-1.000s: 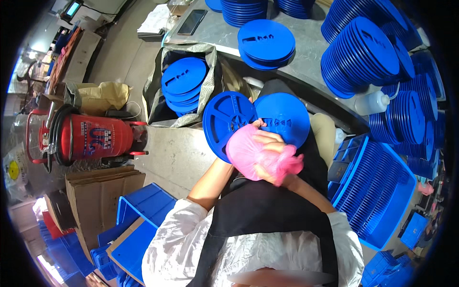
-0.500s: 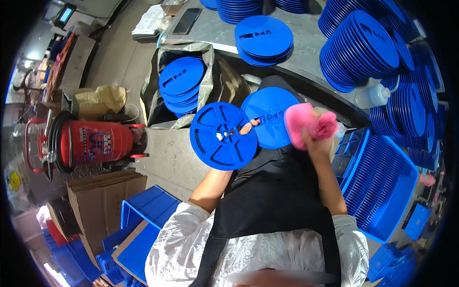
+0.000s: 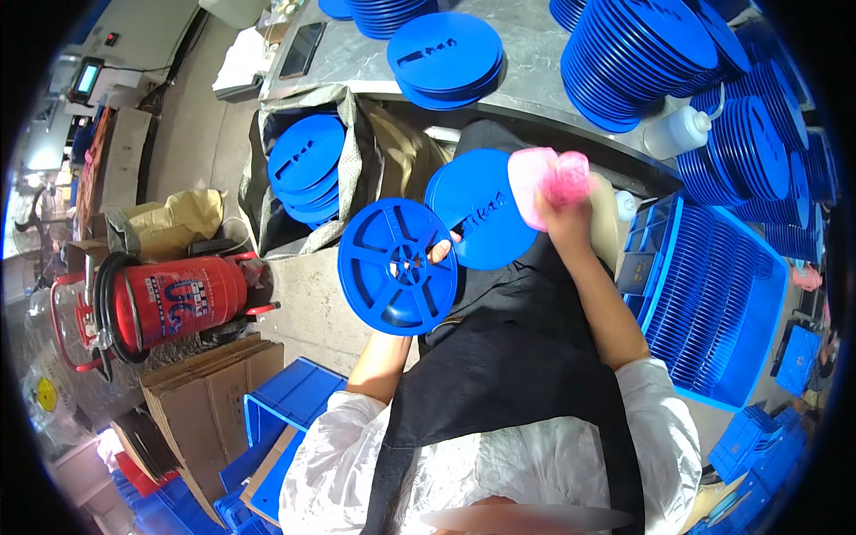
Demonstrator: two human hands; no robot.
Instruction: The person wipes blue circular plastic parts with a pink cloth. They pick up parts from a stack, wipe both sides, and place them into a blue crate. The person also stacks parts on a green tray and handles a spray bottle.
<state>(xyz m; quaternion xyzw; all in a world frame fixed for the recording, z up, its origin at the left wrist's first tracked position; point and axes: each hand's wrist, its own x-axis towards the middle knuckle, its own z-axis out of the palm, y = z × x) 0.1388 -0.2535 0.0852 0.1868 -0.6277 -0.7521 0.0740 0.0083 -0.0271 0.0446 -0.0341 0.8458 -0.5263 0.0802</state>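
Note:
My left hand [image 3: 440, 251] is closed on a blue slotted reel disc [image 3: 399, 308], its fingers showing at the hub. Just right of it, over my lap, a smooth blue disc [image 3: 499, 236] with cut-out marks lies close against those fingertips. Whether the left hand grips this one too is unclear. My right hand [image 3: 563, 218] is closed around a bunched pink cloth [image 3: 532, 187], which overlaps the smooth disc's right edge. Beyond my knees, an open woven sack [image 3: 355, 160] holds several blue discs [image 3: 308, 156]. More discs [image 3: 446, 53] are piled on the table edge.
A grey table [image 3: 526, 80] carries tall stacks of blue discs [image 3: 624, 67], a white squeeze bottle [image 3: 678, 132] and a phone [image 3: 301, 49]. A blue ribbed crate [image 3: 713, 299] stands at my right. On the left are a red extinguisher [image 3: 187, 299], cardboard [image 3: 209, 392] and blue bins [image 3: 290, 401].
The whole view has shifted. My right hand has moved the pink cloth toward the far part of the smooth disc's right edge, and that disc's cut-out marks now run more slanted.

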